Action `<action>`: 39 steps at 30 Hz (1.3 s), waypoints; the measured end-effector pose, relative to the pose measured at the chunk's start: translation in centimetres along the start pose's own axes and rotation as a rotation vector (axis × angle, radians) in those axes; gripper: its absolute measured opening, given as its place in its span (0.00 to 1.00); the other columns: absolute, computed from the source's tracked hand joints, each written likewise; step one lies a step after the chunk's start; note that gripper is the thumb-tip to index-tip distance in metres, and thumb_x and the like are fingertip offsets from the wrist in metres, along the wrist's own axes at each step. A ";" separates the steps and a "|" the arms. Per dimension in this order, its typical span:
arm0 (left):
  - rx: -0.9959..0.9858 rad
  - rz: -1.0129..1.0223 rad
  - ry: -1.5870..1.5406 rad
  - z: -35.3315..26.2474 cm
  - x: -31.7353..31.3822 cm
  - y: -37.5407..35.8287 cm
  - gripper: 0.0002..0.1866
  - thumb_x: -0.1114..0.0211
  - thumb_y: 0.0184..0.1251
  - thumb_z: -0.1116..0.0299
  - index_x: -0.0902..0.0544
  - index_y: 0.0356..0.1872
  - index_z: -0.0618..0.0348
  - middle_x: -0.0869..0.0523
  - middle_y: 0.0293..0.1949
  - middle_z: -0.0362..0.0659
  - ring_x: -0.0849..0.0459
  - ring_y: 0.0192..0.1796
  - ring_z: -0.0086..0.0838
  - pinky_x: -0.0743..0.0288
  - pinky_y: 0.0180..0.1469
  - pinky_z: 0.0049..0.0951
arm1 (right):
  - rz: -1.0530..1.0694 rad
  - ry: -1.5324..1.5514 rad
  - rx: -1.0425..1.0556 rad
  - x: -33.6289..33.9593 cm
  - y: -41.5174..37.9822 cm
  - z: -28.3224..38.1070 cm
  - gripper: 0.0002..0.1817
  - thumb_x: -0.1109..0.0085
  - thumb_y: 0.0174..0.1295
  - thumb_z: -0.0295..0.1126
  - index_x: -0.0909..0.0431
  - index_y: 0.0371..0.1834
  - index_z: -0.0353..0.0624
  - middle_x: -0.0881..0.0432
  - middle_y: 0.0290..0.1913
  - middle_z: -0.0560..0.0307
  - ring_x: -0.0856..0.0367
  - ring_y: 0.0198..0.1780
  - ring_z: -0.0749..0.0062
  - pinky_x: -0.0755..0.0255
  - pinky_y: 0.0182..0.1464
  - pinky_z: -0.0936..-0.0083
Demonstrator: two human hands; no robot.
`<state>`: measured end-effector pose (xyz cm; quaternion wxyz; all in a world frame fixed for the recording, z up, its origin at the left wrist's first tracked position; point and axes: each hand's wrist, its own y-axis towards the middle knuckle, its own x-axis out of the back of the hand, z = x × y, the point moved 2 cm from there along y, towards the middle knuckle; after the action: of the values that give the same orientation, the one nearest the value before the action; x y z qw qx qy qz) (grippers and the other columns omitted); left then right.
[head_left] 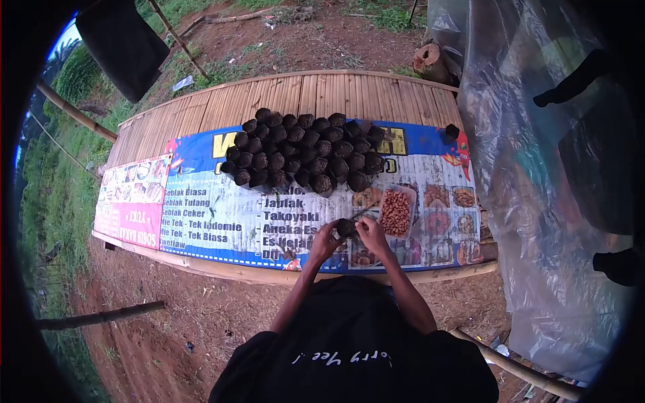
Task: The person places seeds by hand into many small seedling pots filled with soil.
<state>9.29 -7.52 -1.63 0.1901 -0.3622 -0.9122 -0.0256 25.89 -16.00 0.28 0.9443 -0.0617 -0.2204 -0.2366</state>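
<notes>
The left hand grips a small black pot. The right hand pinches something unclear above it.

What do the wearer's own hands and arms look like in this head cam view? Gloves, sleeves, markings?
Left hand and right hand: no gloves, no watch or bracelet visible. Forearms uncovered, no cables seen. Black shirt, loose short sleeves, white script-style lettering that appears upside down.
</notes>
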 end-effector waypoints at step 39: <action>-0.016 -0.094 0.048 -1.3 0.8 -2.3 0.48 0.16 0.41 0.60 0.30 0.68 0.55 0.21 0.53 0.47 0.20 0.49 0.36 0.23 0.50 0.35 | -0.141 -0.091 0.088 3.7 1.5 5.2 0.10 0.32 0.59 0.31 0.21 0.39 0.41 0.18 0.37 0.54 0.17 0.42 0.57 0.27 0.49 0.62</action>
<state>7.64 -8.96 0.07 0.2076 -0.3197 -0.9231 -0.0506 27.51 -15.11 6.55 0.9161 -0.0150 -0.2770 -0.2896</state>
